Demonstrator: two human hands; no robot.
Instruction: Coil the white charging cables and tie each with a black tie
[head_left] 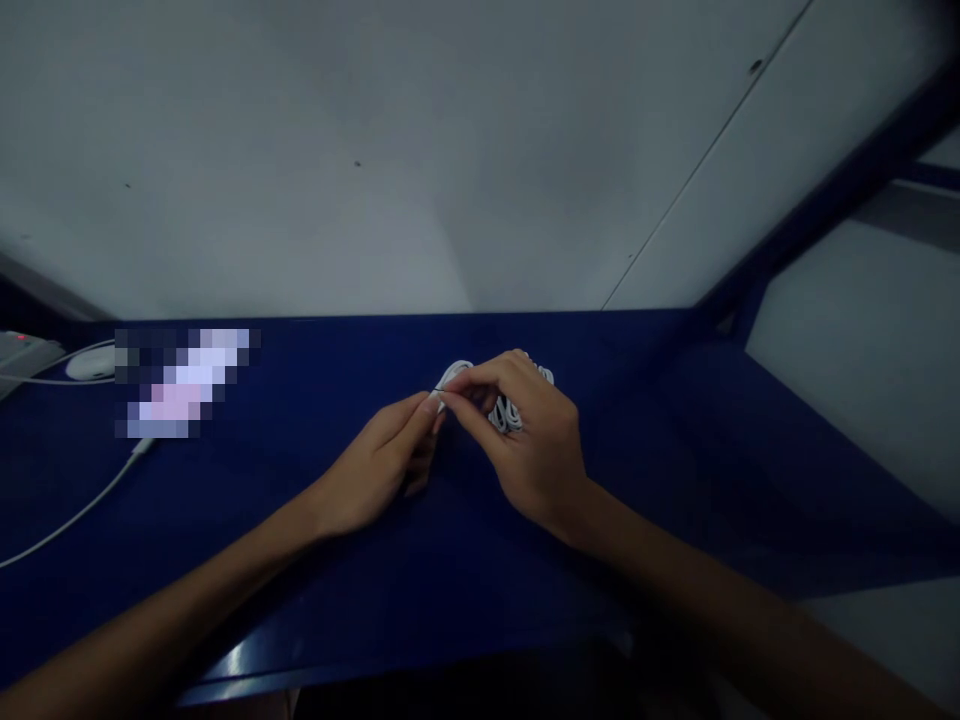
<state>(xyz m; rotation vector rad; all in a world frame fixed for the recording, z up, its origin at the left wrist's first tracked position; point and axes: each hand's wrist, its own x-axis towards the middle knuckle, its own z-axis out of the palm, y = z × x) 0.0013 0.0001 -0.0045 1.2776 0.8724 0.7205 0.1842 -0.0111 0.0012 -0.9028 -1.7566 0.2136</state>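
A coiled white cable [455, 372] is pinched in my left hand [382, 455], its loop rising above the fingertips. My right hand [532, 430] meets it from the right, thumb and forefinger pressed together on a thin dark tie [439, 390] at the coil. Behind and partly under my right hand lie more coiled white cables [506, 415] on the blue table [315, 600]; my palm and fingers hide part of them.
At the left lies a blurred-out device [187, 385] with a white cable [82, 510] plugged in. Beside it are a white rounded object [90, 363] and a power strip [22, 355] with a red light. A pale wall [375, 230] borders the table's back.
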